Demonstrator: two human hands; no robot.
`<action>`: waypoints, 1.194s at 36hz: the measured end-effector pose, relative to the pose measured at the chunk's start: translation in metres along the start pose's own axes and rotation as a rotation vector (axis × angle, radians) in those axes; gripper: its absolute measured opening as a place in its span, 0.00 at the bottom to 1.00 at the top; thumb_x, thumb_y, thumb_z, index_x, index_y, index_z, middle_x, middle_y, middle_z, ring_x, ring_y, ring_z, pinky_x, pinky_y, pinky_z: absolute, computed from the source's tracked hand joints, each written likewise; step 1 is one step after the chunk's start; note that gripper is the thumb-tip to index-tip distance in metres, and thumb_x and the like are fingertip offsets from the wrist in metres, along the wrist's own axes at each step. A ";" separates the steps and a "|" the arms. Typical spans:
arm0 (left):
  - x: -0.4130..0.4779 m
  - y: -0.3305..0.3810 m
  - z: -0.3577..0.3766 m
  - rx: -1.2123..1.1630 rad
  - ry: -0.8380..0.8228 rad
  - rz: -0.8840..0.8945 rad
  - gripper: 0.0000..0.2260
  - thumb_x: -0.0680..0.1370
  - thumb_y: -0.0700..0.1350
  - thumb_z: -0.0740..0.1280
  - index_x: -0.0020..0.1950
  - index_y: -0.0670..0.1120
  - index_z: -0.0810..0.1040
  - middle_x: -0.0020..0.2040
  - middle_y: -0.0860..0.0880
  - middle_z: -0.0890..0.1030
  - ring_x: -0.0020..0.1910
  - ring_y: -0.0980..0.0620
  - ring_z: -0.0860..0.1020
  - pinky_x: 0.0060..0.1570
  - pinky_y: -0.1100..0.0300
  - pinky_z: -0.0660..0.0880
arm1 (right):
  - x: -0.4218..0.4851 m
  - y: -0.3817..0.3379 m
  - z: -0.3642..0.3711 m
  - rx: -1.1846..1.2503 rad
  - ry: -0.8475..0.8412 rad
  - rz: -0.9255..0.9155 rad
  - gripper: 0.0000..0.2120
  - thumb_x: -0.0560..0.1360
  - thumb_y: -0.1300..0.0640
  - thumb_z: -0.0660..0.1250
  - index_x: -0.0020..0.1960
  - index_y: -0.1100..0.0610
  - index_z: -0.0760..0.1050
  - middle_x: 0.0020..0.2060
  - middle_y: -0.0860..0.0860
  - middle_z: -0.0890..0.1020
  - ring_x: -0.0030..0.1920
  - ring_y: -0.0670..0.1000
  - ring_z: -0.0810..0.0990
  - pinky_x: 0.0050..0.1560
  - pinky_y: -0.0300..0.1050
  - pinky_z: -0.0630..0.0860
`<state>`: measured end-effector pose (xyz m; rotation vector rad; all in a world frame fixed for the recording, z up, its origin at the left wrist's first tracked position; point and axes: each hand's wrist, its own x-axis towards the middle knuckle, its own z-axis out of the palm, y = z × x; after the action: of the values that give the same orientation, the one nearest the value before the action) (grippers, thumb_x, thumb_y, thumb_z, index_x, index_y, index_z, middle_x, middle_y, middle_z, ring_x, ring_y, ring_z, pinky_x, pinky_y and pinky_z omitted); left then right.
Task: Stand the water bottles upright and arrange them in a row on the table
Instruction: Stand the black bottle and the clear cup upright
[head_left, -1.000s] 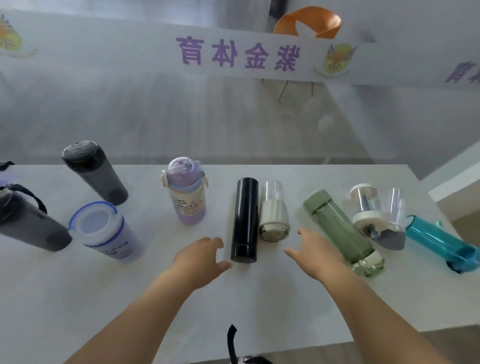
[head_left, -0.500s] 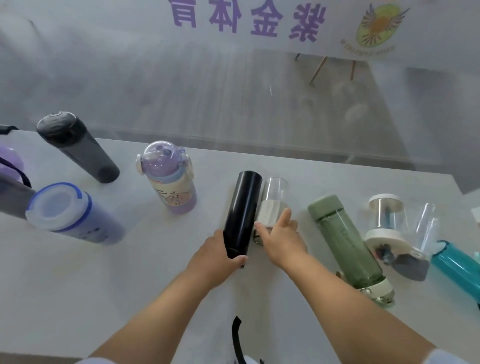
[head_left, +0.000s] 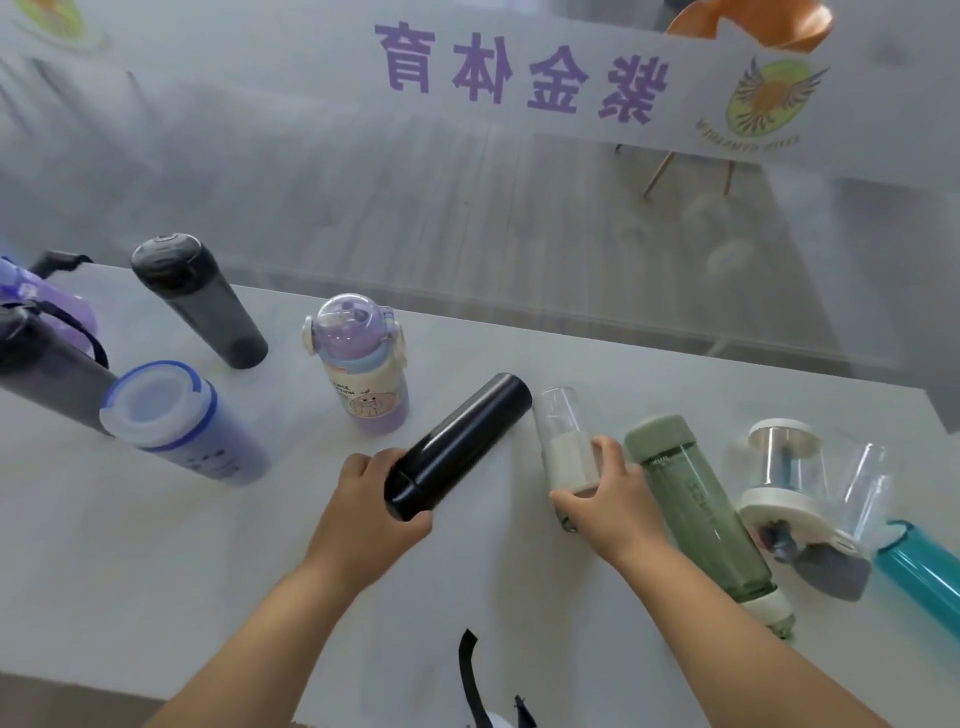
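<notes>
Gripping the near end of the black flask (head_left: 457, 447), the left hand (head_left: 363, 514) has it tilted off the table (head_left: 156, 571); held so low, its smooth body could slip or swing into the purple bottle (head_left: 363, 379). The right hand (head_left: 608, 499) wraps the clear bottle (head_left: 563, 441), just beside the lying green bottle (head_left: 701, 509), which it might nudge. Both forearms reach forward.

banner (head_left: 519, 73): purple mirrored characters 育体金紫 | bottle labels: too small to read

Both hands curl closed (bare forearms extended): left (head_left: 371, 501), right (head_left: 608, 499).
</notes>
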<state>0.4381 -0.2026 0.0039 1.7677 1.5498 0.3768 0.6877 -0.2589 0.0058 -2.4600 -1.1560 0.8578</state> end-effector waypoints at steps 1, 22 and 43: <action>-0.001 0.002 -0.006 -0.003 0.031 0.029 0.25 0.63 0.50 0.72 0.59 0.57 0.70 0.50 0.53 0.69 0.43 0.61 0.72 0.38 0.75 0.65 | -0.002 0.001 -0.002 0.000 0.013 -0.001 0.35 0.62 0.47 0.69 0.66 0.46 0.58 0.53 0.56 0.70 0.45 0.58 0.76 0.46 0.52 0.78; 0.002 0.073 -0.068 0.129 0.157 0.474 0.23 0.64 0.53 0.75 0.55 0.60 0.72 0.50 0.60 0.77 0.48 0.57 0.74 0.45 0.74 0.67 | -0.001 -0.040 -0.043 -0.061 0.199 -0.300 0.35 0.62 0.44 0.73 0.64 0.55 0.66 0.57 0.53 0.75 0.56 0.56 0.74 0.56 0.48 0.71; -0.008 0.072 -0.074 0.109 0.112 0.387 0.25 0.67 0.64 0.68 0.61 0.56 0.72 0.58 0.59 0.73 0.54 0.57 0.73 0.52 0.70 0.69 | 0.032 -0.070 -0.044 -0.269 -0.084 -0.648 0.37 0.69 0.43 0.71 0.73 0.48 0.59 0.69 0.44 0.64 0.68 0.50 0.61 0.64 0.49 0.68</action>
<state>0.4404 -0.1848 0.1055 2.1687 1.3176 0.5962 0.6893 -0.1906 0.0614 -2.0101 -2.0460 0.6369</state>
